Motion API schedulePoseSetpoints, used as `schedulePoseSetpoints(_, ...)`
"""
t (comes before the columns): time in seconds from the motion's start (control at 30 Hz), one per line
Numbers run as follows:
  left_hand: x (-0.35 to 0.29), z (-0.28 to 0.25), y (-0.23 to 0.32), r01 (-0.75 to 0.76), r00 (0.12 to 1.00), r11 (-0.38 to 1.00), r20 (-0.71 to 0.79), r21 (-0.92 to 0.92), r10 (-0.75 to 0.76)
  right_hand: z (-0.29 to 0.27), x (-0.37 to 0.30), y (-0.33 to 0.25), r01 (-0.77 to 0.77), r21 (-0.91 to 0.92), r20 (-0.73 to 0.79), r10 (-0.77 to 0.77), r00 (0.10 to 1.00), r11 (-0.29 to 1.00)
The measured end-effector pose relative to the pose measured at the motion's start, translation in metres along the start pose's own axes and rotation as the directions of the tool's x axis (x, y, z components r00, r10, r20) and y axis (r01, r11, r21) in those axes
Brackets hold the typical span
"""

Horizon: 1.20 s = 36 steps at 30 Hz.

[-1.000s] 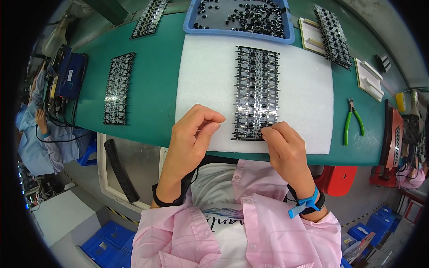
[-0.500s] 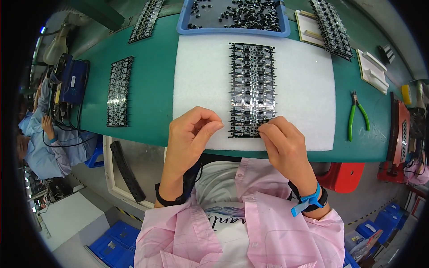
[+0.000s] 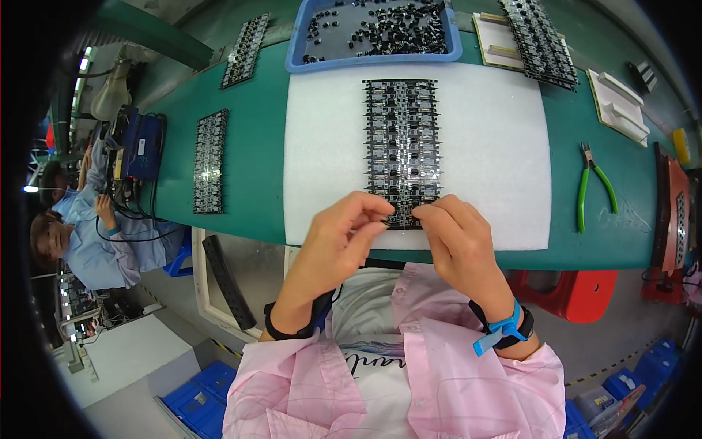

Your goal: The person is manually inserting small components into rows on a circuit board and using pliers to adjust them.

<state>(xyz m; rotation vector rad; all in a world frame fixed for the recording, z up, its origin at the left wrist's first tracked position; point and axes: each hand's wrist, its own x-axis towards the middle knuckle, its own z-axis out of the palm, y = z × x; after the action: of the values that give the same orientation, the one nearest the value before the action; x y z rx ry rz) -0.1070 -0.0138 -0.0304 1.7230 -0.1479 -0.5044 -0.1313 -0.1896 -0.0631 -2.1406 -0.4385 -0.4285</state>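
Observation:
A black circuit board panel [image 3: 402,146], with rows of small parts on it, lies lengthwise on a white foam sheet [image 3: 497,168]. My left hand [image 3: 342,238] is at the panel's near left corner, thumb and forefinger brought together there; whatever is between them is too small to make out. Across the near end, the fingertips of my right hand [image 3: 461,238] are pinched together over the panel's right side. Those fingertips hide what they hold, if anything.
Beyond the foam stands a blue tray [image 3: 373,60] of small black components. Other board panels [image 3: 210,161] lie left and far right. Green-handled cutters [image 3: 594,186] and a white fixture [image 3: 618,110] are at right. A person in blue [image 3: 117,234] sits at left.
My left hand has moved right, from beside the panel to its near corner. My right hand stays at the near end. The whole view has shifted slightly.

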Motion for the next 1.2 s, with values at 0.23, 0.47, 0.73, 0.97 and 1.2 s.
schedulePoseSetpoints(0.23,0.006,0.014,-0.017,-0.426,0.862,0.75,-0.026,0.506,0.507,-0.001,-0.004,0.003,0.01,0.089,-0.042,-0.007,0.999,0.996)
schedulePoseSetpoints(0.47,0.001,0.018,-0.004,-0.264,0.913,0.757,-0.099,0.598,0.397,0.0,-0.006,0.008,0.022,0.123,-0.055,-0.015,0.998,0.992)
schedulePoseSetpoints(0.73,0.0,0.019,-0.002,-0.245,0.915,0.735,-0.099,0.632,0.391,-0.001,-0.007,0.007,0.037,0.141,-0.061,-0.029,0.998,0.989)
schedulePoseSetpoints(0.97,0.002,0.017,-0.003,-0.37,0.858,0.573,0.033,0.732,0.512,-0.002,-0.007,0.007,0.028,0.142,-0.054,-0.02,0.998,0.989)
schedulePoseSetpoints(1.2,-0.002,0.013,-0.005,-0.354,0.848,0.653,-0.065,0.67,0.526,-0.003,-0.006,0.007,0.012,0.136,-0.056,-0.004,0.998,0.991)
